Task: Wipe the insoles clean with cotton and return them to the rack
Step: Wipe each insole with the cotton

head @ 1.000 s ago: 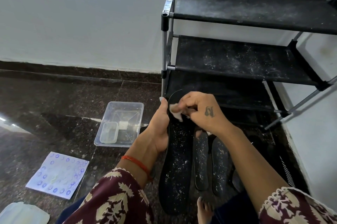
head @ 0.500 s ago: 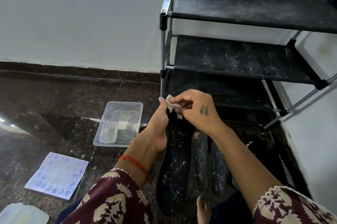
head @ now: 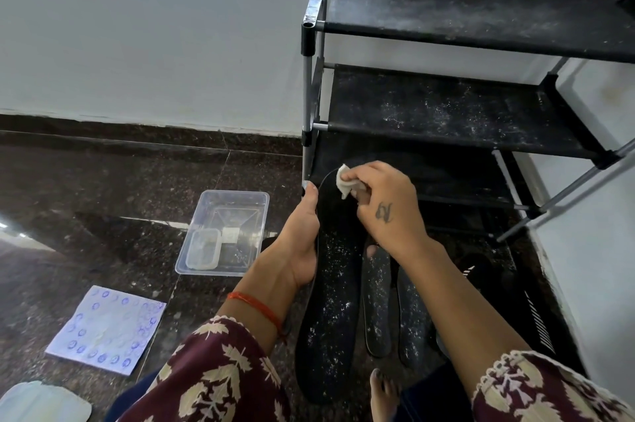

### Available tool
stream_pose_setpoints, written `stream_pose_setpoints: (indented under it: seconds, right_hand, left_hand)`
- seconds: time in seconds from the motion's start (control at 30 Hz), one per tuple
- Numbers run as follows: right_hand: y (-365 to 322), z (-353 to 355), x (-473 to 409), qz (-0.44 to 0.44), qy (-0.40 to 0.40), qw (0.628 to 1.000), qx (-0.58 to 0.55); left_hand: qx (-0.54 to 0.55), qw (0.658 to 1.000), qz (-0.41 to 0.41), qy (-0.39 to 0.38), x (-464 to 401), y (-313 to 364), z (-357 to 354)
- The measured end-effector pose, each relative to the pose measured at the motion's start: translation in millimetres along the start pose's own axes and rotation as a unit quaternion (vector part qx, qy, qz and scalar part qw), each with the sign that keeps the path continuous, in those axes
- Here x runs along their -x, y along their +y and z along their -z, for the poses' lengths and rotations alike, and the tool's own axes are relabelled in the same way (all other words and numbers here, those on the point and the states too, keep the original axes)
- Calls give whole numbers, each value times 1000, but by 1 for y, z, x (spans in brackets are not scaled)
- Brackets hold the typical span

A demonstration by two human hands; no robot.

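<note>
At the centre of the frame my left hand (head: 298, 243) grips the dusty black insole (head: 331, 287) by its left edge, while my right hand (head: 385, 205) pinches the white cotton (head: 345, 181) against its top end, below the rack (head: 446, 112).

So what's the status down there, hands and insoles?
Left hand grips the big insole by its edge. Right hand pinches the cotton against its top end. Lower part white-speckled. Two more insoles lie on the floor beside it. Nothing in the way.
</note>
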State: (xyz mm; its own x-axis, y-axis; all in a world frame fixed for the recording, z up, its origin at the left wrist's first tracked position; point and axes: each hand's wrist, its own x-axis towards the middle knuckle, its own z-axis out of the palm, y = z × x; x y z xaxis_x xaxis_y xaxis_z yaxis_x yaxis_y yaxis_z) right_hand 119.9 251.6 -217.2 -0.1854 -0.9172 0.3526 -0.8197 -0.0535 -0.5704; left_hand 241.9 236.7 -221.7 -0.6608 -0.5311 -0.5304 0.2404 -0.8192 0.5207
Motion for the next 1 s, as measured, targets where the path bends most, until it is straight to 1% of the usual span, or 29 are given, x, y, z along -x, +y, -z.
stream_pose_setpoints:
  seconds: [0.1, 0.23, 0.3, 0.37, 0.4, 0.43, 0.47, 0.5, 0.53, 0.57, 0.67, 0.7, 0.77, 0.87, 1.0]
  right_hand:
    - [0, 5, 0, -16, -7, 999, 36]
    - [-7, 14, 2, -64, -65, 993, 74]
    - [-13, 18, 3, -93, -122, 988, 28]
    - [-16, 20, 3, -128, -196, 970, -71]
    - [-16, 20, 3, -139, -203, 962, -117]
    - [-15, 20, 1, -142, -176, 963, -149]
    - [-11, 18, -1, -137, -120, 971, -157]
    - [-7, 16, -3, -129, -60, 980, -142]
    - [-3, 14, -4, -124, -19, 985, -120]
    - [1, 11, -4, -119, -3, 988, -98]
    - [3, -1, -1, -91, -18, 995, -34]
    - [1, -3, 0, -79, -20, 996, -37]
    - [-5, -5, 1, -51, -32, 995, -81]
    - [-11, -1, 3, 4, -90, 988, -122]
    - [-8, 9, 4, 12, -193, 970, -146]
  left_hand:
    - [4, 1000, -9, 8, 2, 2, 0]
    - [6, 1000, -8, 26, 2, 2, 1]
    - [8, 999, -16, 42, 1, 3, 3]
    - [12, 998, -18, 52, 1, 4, 3]
    - [23, 998, -17, 53, 1, 5, 3]
    - [31, 998, -15, 53, 1, 5, 2]
    - [30, 998, -14, 53, 0, 5, 3]
    - [22, 998, -12, 51, -1, 4, 2]
    - [13, 999, -11, 49, -1, 3, 2]
    - [8, 999, -10, 44, 0, 3, 1]
    - [0, 1000, -12, 26, 1, 1, -2]
    - [0, 1000, -15, 25, 2, 1, -2]
    - [6, 1000, -21, 20, 3, 2, -2]
    - [24, 999, -26, 17, 3, 3, 0]
    - [26, 998, -37, 45, 1, 5, 2]
